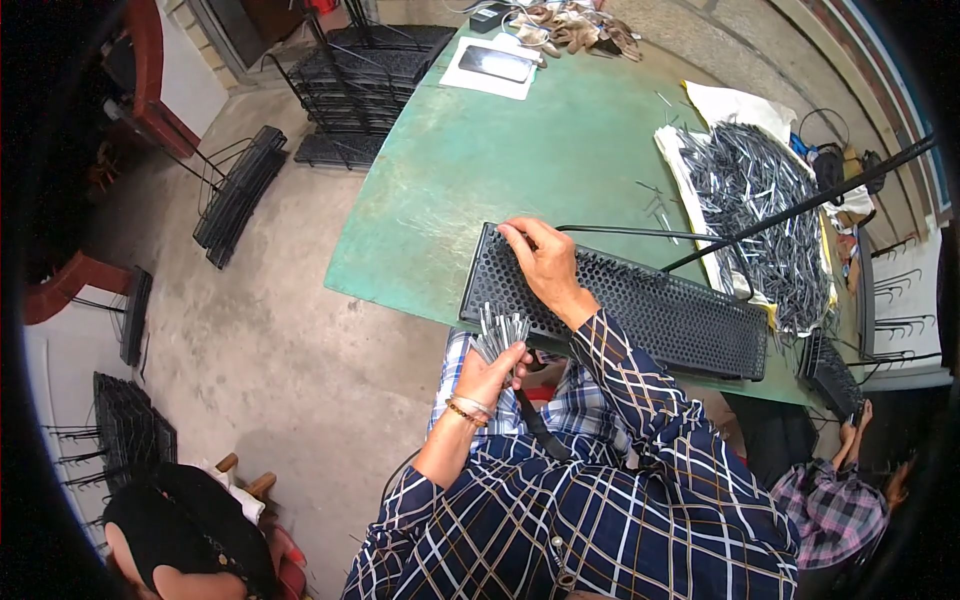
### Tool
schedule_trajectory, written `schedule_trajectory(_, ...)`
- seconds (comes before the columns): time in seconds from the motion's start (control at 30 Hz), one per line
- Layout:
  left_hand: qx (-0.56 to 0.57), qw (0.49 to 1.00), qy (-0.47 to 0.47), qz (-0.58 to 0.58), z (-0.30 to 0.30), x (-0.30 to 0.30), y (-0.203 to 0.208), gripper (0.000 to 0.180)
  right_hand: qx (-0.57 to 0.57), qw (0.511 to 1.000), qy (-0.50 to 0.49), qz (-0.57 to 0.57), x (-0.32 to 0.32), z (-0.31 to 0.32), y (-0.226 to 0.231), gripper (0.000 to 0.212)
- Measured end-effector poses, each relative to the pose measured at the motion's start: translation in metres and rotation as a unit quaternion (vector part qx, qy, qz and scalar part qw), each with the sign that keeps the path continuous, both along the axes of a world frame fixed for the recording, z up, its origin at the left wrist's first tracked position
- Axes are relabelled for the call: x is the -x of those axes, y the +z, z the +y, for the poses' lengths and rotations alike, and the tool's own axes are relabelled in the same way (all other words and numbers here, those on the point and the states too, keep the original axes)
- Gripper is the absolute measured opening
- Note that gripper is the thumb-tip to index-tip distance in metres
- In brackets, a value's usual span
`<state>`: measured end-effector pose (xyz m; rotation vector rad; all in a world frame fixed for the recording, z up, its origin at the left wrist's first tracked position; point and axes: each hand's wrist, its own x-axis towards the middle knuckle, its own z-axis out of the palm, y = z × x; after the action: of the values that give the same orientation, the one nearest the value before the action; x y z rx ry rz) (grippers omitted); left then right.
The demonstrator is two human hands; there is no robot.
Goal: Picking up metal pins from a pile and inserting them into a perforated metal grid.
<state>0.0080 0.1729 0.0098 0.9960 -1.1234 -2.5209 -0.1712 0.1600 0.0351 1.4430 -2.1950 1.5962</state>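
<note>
My left hand (492, 370), with bracelets at its wrist, is closed around a bunch of short, thin grey metal rods (500, 330), their ends standing up past the fingers. Beside it, a long black perforated rack (640, 300) with rows of round holes lies at the near edge of the green table (430, 190). My right hand (550, 265) is over the rack's left end, its thumb and fingertips drawn together near the far left corner. Whatever those fingertips pinch is too small or hidden to make out. Bent black bars (790, 215) rise from the rack.
A large heap of similar rods (755, 200) lies on white sacking at the right. A phone (495, 62) and work gloves (580, 28) sit at the table's far end. Black racks (350, 90) are stacked on the floor. People (190, 530) sit at lower left and lower right (830, 510).
</note>
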Motion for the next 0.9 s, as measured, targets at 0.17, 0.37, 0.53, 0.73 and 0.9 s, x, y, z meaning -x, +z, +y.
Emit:
schedule_trajectory(0.17,-0.002,1.000,-0.004,0.013,-0.001,0.001,-0.001,0.012,0.004,0.996,0.035,0.084,0.004,0.001,-0.012,0.010)
schedule_trajectory(0.37,0.007,1.000,-0.005,0.016,-0.002,-0.002,-0.006,0.011,-0.008,0.982,0.043,0.182,0.006,0.001,0.002,0.009)
schedule_trajectory(0.53,-0.006,1.000,0.005,0.009,-0.001,-0.001,-0.002,0.010,-0.040,0.979,0.050,0.192,0.008,0.002,0.002,0.009)
schedule_trajectory(0.73,-0.039,0.999,0.009,0.026,-0.001,0.004,0.004,0.013,-0.053,0.969,0.096,0.222,0.009,0.007,0.006,0.011)
schedule_trajectory(0.9,-0.057,0.998,0.026,0.018,-0.002,-0.001,0.003,0.016,-0.020,0.976,0.072,0.203,0.002,0.009,0.008,0.011)
